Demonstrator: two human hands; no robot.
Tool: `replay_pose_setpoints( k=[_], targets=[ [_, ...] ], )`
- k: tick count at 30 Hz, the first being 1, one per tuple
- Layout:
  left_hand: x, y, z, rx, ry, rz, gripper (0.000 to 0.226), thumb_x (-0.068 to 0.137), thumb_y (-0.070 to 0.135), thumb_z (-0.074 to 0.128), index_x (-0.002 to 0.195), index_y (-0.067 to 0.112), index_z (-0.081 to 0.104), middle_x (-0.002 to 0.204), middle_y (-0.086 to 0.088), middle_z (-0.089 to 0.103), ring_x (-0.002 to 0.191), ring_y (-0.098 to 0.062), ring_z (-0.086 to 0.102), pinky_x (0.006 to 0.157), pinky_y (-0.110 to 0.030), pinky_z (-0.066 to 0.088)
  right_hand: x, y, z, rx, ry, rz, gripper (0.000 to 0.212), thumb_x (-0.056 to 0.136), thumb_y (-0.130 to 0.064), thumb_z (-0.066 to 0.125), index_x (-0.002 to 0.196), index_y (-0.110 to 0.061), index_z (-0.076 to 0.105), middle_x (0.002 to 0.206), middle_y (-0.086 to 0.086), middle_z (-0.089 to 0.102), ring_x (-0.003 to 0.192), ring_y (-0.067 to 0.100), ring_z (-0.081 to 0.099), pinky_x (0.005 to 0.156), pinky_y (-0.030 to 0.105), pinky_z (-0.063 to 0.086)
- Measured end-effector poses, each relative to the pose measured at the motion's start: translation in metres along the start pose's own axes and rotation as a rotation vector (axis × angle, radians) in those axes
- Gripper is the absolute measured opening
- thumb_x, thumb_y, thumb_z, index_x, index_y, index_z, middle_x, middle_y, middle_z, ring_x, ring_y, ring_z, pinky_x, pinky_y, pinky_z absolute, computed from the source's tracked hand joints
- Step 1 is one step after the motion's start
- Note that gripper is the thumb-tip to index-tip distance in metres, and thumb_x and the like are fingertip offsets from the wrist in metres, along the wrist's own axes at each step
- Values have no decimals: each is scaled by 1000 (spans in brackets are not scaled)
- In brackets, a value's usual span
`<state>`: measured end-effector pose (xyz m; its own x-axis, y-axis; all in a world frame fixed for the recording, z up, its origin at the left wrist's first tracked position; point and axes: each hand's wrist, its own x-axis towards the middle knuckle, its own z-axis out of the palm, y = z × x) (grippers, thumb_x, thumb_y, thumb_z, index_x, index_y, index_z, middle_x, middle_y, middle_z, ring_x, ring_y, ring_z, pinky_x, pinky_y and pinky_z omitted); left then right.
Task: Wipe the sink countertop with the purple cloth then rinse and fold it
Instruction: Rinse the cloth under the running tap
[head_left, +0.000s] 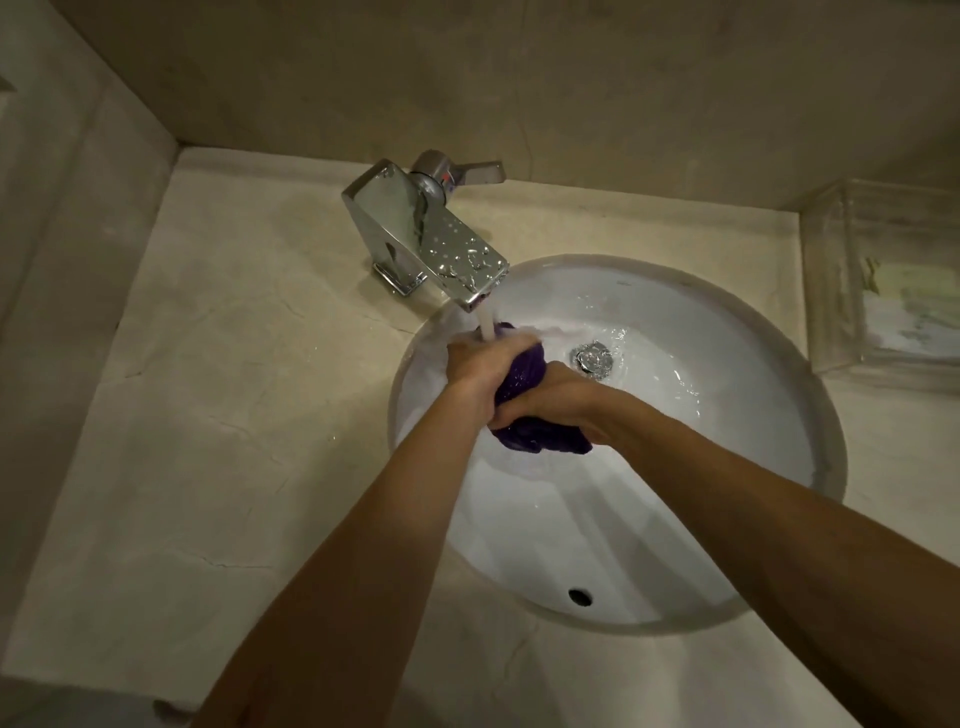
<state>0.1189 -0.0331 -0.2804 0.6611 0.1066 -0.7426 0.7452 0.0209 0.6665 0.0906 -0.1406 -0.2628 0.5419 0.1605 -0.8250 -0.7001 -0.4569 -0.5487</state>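
Single head-worn wide-angle view, looking steeply down and forward from above a round white ceramic sink basin (753, 587) set in a beige marble countertop (208, 415). Close in, both bare forearms entering from the bottom edge; beige wall across the top.

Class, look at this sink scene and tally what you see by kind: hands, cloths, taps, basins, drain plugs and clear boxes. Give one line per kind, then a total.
Hands: 2 (left hand, right hand, both gripping the cloth)
Cloths: 1 (purple cloth)
Taps: 1 (tap, running)
Basins: 1 (basin)
Drain plugs: 1 (drain plug)
Clear boxes: 1 (clear box)
Total: 7
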Motion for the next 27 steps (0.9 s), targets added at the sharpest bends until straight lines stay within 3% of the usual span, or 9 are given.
replay_pose_setpoints(
  k=[3, 6, 10, 14, 17, 18, 20, 23, 27],
  targets=[
    [0, 11, -17, 22, -278, -50, 45, 67, 34, 91, 102, 13, 73, 95, -5, 77, 91, -19, 74, 86, -36, 60, -7, 8, -17, 240, -241, 40, 32, 87, -12, 76, 117, -6, 68, 108, 14, 77, 100, 29, 76, 79, 42, 63],
    [6, 13, -27, 17, -411, -138, 79, 53, 55, 93, 118, 17, 71, 111, -7, 76, 104, -24, 73, 97, -48, 55, -14, 5, -29, 393, -326, 91, 27, 87, -20, 70, 112, -8, 67, 97, 8, 79, 81, 18, 77, 59, 27, 59],
    [2, 14, -27, -124, -401, -167, 27, 77, 39, 81, 88, 15, 79, 95, -9, 77, 85, -24, 75, 87, -42, 59, -10, -5, -33, 409, -454, 152, 44, 79, -38, 67, 111, -8, 68, 96, 11, 76, 60, 13, 67, 43, 17, 46],
    [4, 19, -24, -158, -271, -105, 12, 87, 19, 76, 93, 8, 74, 95, -7, 78, 84, -24, 73, 84, -39, 60, -1, -9, -31, 391, -498, 161, 46, 80, -45, 67, 110, -9, 71, 100, 6, 75, 59, 10, 62, 45, 15, 43],
    [11, 23, -25, -80, -285, -125, 13, 88, 18, 69, 79, 9, 72, 80, -7, 74, 63, -22, 66, 62, -33, 54, 5, -12, -24, 296, -423, 174, 37, 86, -43, 71, 102, -9, 69, 86, 2, 73, 57, 10, 61, 45, 16, 44],
    [11, 24, -25, -59, -291, -153, 15, 83, 23, 72, 75, 10, 69, 77, -7, 70, 60, -22, 64, 63, -34, 52, 7, -12, -22, 250, -381, 172, 33, 88, -40, 73, 99, -8, 69, 80, 3, 72, 56, 10, 61, 44, 18, 45],
    [15, 19, -24, -40, -191, -192, 21, 70, 27, 79, 81, 12, 69, 82, -2, 72, 70, -22, 67, 71, -37, 54, 11, -14, -18, 114, -310, 133, 26, 87, -31, 79, 94, -8, 69, 74, 6, 71, 55, 12, 62, 44, 21, 46],
    [16, 9, -14, -94, -80, -153, 16, 78, 17, 76, 90, 12, 68, 89, -9, 73, 63, -20, 66, 53, -26, 52, 12, -16, -5, -29, -216, 92, 19, 79, -19, 84, 83, -10, 69, 67, 9, 68, 46, 15, 58, 40, 20, 41],
    [15, -3, -8, -54, 89, -64, 11, 69, 11, 79, 78, 9, 74, 77, -9, 76, 64, -22, 71, 62, -33, 62, 15, -9, 6, -64, -19, 48, 43, 65, -14, 90, 102, -3, 70, 79, 13, 73, 63, 25, 68, 52, 29, 52]
  ],
)
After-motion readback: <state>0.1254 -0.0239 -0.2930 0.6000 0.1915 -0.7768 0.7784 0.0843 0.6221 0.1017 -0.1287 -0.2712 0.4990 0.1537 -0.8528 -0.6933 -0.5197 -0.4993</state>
